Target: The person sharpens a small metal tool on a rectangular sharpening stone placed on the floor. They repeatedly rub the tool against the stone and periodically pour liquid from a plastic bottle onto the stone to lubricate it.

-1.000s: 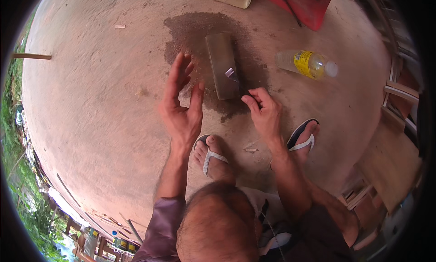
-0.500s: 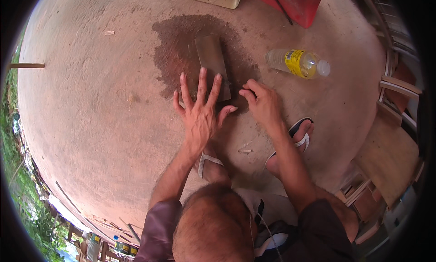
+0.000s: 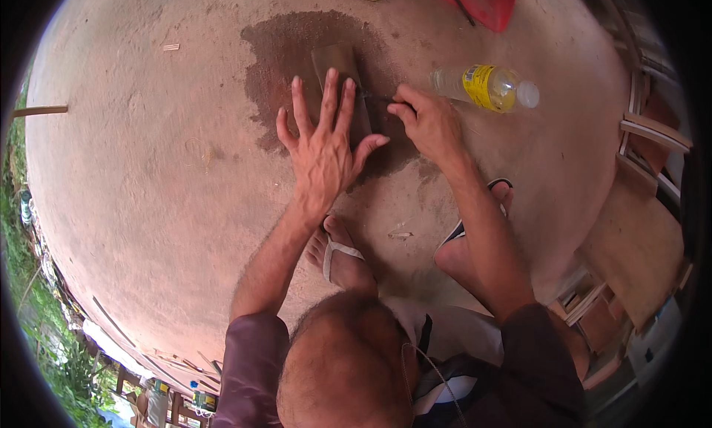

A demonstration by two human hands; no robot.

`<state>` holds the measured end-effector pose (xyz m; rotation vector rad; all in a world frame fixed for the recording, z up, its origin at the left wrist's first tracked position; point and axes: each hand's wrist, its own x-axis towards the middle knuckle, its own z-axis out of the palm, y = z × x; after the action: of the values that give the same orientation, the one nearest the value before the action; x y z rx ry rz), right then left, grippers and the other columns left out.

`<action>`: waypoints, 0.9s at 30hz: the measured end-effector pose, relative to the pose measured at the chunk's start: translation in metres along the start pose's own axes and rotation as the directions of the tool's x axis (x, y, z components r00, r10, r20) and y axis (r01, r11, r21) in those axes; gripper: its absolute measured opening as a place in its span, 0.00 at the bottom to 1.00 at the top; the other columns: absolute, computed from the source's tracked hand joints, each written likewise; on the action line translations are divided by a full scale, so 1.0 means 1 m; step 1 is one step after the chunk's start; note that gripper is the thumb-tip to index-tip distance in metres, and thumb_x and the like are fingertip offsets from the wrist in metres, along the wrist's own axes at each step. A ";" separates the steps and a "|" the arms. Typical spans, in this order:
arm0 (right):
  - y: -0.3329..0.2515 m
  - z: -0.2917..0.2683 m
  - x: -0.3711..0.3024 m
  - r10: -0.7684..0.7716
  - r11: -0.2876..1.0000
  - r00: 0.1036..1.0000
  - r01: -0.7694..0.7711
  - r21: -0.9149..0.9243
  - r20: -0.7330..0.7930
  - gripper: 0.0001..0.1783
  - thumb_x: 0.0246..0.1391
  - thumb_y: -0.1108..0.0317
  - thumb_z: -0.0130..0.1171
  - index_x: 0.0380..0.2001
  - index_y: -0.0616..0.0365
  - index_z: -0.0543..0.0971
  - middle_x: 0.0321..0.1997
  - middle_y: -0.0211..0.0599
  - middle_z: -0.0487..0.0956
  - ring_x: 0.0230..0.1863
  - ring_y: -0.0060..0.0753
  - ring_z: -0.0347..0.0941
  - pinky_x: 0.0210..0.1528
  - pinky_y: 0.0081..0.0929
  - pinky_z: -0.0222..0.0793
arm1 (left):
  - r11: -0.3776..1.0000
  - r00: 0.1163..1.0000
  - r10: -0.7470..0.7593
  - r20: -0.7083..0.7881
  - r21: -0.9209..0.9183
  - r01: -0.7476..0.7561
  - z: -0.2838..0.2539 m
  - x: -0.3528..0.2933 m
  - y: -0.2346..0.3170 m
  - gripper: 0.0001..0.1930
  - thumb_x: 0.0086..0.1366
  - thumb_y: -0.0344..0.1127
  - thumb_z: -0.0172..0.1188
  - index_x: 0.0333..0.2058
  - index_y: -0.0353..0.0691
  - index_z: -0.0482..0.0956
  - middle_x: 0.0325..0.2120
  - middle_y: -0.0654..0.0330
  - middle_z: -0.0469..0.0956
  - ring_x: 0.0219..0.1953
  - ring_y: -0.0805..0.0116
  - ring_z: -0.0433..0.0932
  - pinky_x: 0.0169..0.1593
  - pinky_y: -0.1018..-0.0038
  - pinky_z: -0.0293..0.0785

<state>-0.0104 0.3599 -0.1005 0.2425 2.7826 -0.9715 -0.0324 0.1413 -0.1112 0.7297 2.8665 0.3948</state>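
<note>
Grey-brown and slab-like, a rectangular block [image 3: 334, 59] lies in the upper middle of the frame, its long axis running nearly up the frame, far end leaning left. The left hand [image 3: 320, 161] spreads its fingers over it, grasping nothing; contact is unclear. The right hand [image 3: 429, 124], beside it, pinches what looks like a slim dark tool [image 3: 380, 98]. The dark wet patch [image 3: 274, 57] beneath could let the block slide under a sideways push; a slipping tool could nick the splayed fingers. Rightward, a clear yellow-labelled plastic bottle [image 3: 482, 87] lies on the pinkish floor [image 3: 148, 168].
</note>
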 end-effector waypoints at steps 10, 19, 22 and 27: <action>0.008 0.008 -0.035 0.006 0.999 0.996 -0.009 0.036 0.085 0.12 0.66 0.61 0.69 0.40 0.58 0.79 0.37 0.47 0.85 0.40 0.61 0.82 0.40 0.53 0.73 | 1.000 0.995 0.012 0.101 0.012 -0.013 0.005 -0.053 0.012 0.52 0.73 0.81 0.45 0.81 0.48 0.61 0.85 0.64 0.53 0.85 0.41 0.41 0.79 0.36 0.31; 0.005 0.014 -0.036 0.024 0.998 0.992 -0.031 0.053 0.126 0.12 0.66 0.62 0.69 0.40 0.58 0.79 0.37 0.50 0.85 0.41 0.63 0.82 0.40 0.54 0.73 | 1.000 0.993 0.005 0.114 -0.002 -0.004 0.004 -0.054 0.006 0.55 0.70 0.82 0.47 0.81 0.44 0.60 0.85 0.63 0.52 0.86 0.41 0.39 0.78 0.36 0.33; 0.002 0.012 -0.027 -0.002 0.999 0.999 -0.001 0.052 0.051 0.12 0.67 0.61 0.68 0.40 0.58 0.79 0.37 0.50 0.85 0.41 0.64 0.82 0.41 0.54 0.74 | 1.000 0.995 -0.013 0.094 -0.021 0.015 0.006 -0.047 0.011 0.54 0.71 0.81 0.48 0.81 0.45 0.60 0.85 0.64 0.53 0.86 0.41 0.39 0.78 0.36 0.33; -0.016 -0.006 0.048 0.035 0.998 0.999 -0.033 -0.061 0.025 0.12 0.67 0.60 0.67 0.40 0.55 0.78 0.38 0.49 0.86 0.42 0.66 0.82 0.40 0.60 0.74 | 0.999 0.998 0.026 -0.064 0.032 -0.024 -0.006 0.037 -0.020 0.52 0.72 0.81 0.44 0.79 0.46 0.66 0.84 0.68 0.54 0.86 0.43 0.41 0.77 0.32 0.35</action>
<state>-0.0608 0.3560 -0.0974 0.2659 2.7700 -0.8747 -0.0744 0.1409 -0.1148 0.7727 2.9325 0.3846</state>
